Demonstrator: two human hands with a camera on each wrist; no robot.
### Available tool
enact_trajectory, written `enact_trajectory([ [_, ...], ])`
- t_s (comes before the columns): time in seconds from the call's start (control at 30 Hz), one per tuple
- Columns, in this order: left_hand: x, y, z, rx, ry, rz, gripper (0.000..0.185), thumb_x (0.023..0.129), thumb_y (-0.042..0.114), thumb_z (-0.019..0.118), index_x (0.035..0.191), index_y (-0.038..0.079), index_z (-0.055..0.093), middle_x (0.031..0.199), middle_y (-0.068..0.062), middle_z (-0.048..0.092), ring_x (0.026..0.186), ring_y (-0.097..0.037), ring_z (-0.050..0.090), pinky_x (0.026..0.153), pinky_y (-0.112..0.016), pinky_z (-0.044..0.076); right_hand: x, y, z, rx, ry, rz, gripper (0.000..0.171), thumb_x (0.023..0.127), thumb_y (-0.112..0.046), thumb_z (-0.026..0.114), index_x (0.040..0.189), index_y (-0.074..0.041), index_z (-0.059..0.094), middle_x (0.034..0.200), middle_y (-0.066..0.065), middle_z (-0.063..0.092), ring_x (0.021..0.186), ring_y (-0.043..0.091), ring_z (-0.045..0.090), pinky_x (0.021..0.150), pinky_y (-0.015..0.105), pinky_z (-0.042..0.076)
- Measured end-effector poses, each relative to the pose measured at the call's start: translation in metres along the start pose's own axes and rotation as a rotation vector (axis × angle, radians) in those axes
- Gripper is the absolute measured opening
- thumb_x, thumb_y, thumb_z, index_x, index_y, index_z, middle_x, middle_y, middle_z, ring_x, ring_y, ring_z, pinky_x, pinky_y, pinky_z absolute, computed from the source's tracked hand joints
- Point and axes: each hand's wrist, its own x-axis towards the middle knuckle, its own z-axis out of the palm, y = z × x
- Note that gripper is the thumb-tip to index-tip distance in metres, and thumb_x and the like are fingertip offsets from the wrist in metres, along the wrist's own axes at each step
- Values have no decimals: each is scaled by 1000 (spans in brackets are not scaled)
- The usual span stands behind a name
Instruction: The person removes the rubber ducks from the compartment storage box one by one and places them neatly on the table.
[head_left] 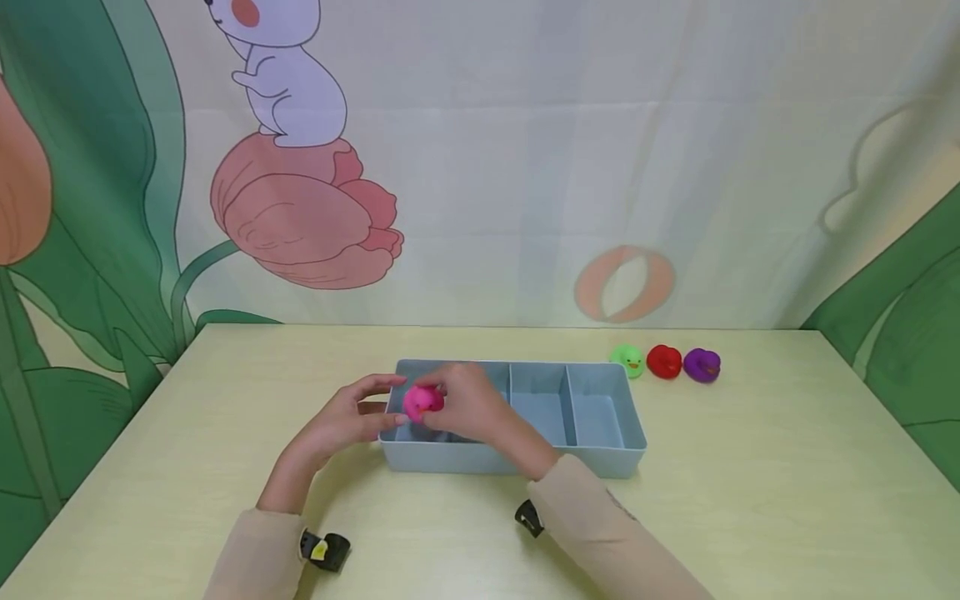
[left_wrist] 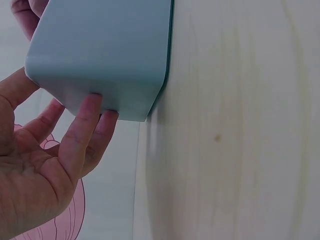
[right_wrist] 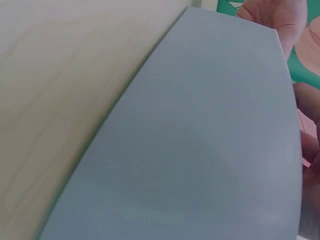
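Note:
A pink rubber duck (head_left: 422,402) is pinched between the thumb and fingers of my right hand (head_left: 467,402), over the leftmost compartment of a grey-blue divided box (head_left: 517,458). My left hand (head_left: 352,417) holds the box's left end, thumb and index finger at the rim. In the left wrist view, other fingers of the left hand (left_wrist: 75,145) press against the outer end wall of the box (left_wrist: 105,45). The box's long side (right_wrist: 190,130) fills much of the right wrist view, with part of the right hand (right_wrist: 311,145) behind its rim. The right hand covers some middle compartments.
Behind the box's right corner, a green duck (head_left: 628,360), a red duck (head_left: 664,362) and a purple duck (head_left: 702,365) stand in a row on the pale wooden table (head_left: 765,467). A printed curtain (head_left: 480,183) hangs behind the table's back edge.

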Motion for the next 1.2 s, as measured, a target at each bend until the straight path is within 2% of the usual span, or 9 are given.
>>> enact_trajectory([
  [0.33, 1, 0, -1, -4, 6, -3, 57, 81, 25, 69, 131, 12, 45, 136, -14, 39, 121, -39, 40, 76, -37, 48, -8, -3, -14, 39, 74, -36, 35, 72, -5, 72, 106, 1, 66, 92, 8, 66, 75, 14, 57, 59, 17, 47],
  [0.5, 0, 1, -1, -21, 0, -9, 58, 81, 25, 69, 131, 11, 45, 136, -15, 38, 121, -39, 40, 76, -36, 48, -15, -3, -22, 61, 116, -46, 36, 72, -5, 72, 106, 1, 66, 92, 8, 65, 76, 15, 58, 65, 28, 52],
  [0.67, -2, 4, -1, -9, -4, -10, 59, 81, 24, 69, 133, 10, 43, 137, -17, 37, 123, -40, 38, 79, -40, 48, -23, -2, -30, 80, 149, -34, 36, 72, -5, 72, 107, 0, 66, 94, 7, 65, 77, 14, 59, 66, 25, 51],
  [0.97, -1, 4, -1, -4, 1, -17, 59, 81, 23, 69, 132, 11, 44, 137, -16, 37, 124, -39, 38, 79, -39, 48, -39, 6, -49, 113, 163, -16, 36, 71, -2, 71, 107, 1, 66, 95, 8, 66, 76, 16, 60, 66, 28, 52],
  [1.2, -1, 3, -1, 3, 1, -15, 59, 81, 23, 69, 132, 11, 44, 137, -15, 37, 124, -38, 38, 80, -39, 47, -51, 15, -65, 87, 182, 0, 35, 69, 0, 72, 104, 2, 67, 93, 9, 67, 75, 17, 60, 65, 33, 53],
])
